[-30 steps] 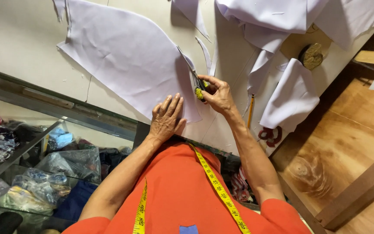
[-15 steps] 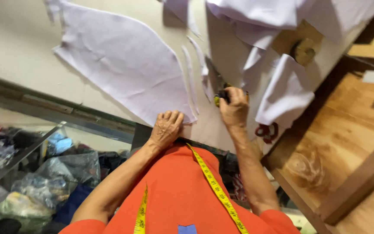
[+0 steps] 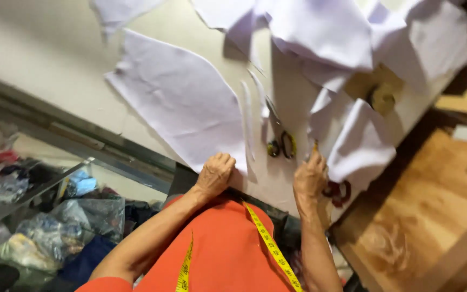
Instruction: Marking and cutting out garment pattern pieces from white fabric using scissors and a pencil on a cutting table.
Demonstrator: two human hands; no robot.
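Cream-coloured bench (image 3: 49, 81) is seen carrying a large cut panel of white fabric (image 3: 182, 103), with more white cloth (image 3: 352, 38) heaped toward its far right end. A yellow measuring tape (image 3: 268, 243) is draped over the orange-clad shoulders. The left hand (image 3: 215, 174) is laid knuckles-up, fingers curled, on the near corner of the panel, gripping nothing. The right hand (image 3: 310, 176) is held loosely closed just right of it; a thin yellowish object seems pinched at its fingertips, though that cannot be told for sure. Scissors (image 3: 278, 135) are left lying between the two hands and slightly beyond them, blades pointing away, handles toward the body, nearer the right hand.
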